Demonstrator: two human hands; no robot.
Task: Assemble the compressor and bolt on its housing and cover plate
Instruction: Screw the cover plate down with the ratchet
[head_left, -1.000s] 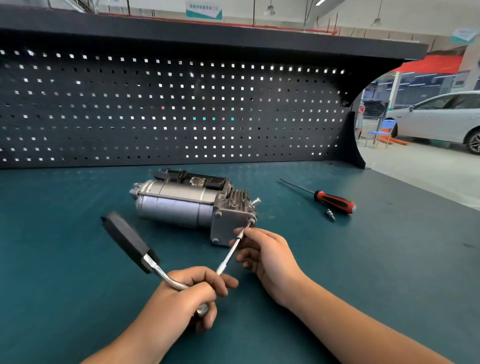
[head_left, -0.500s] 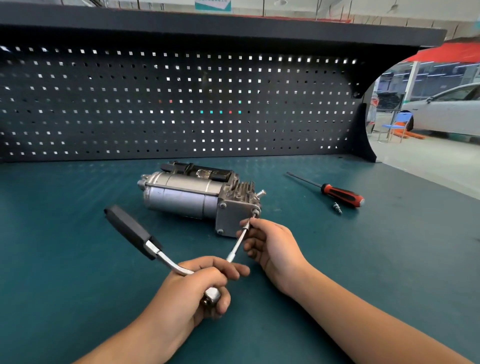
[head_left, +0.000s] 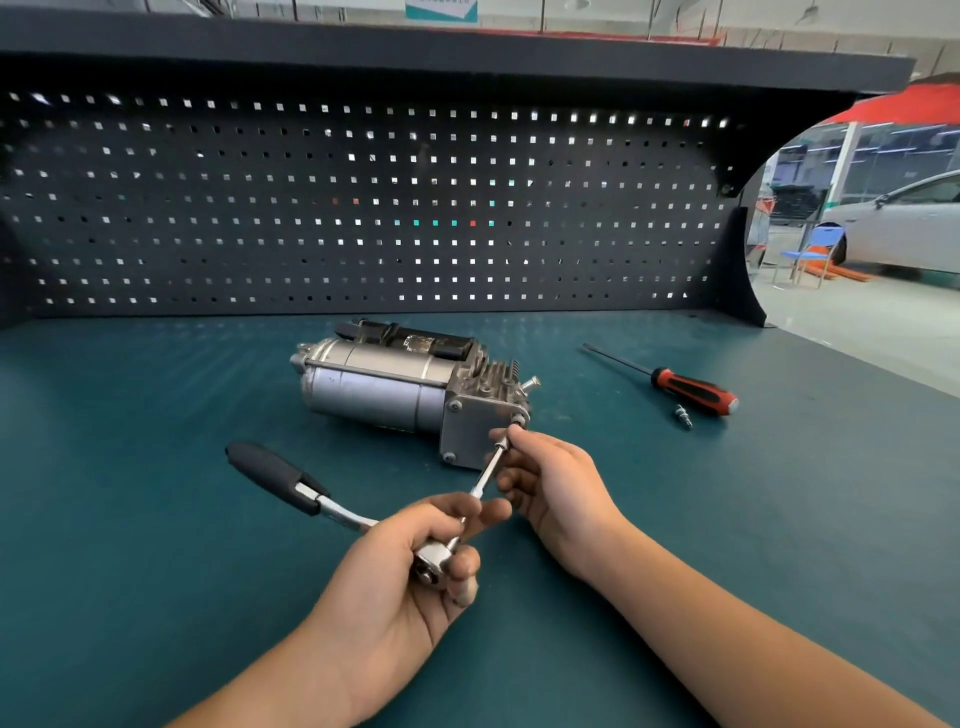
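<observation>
Bolting the square grey cover plate (head_left: 475, 434) onto the silver cylindrical compressor (head_left: 395, 387) mid-counter, left hand (head_left: 400, 566) clenched round the black-handled ratchet (head_left: 311, 499), right hand (head_left: 550, 483) pinching its extension onto the corner bolt, probably swinging next.

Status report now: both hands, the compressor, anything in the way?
Left hand grips ratchet head. Right hand steadies extension bar at cover plate bolt. Compressor lies on bench. Screwdriver apart, nothing blocking.

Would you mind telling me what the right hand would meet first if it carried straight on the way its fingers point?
Probably the cover plate of the compressor; the right hand is almost there.
</observation>
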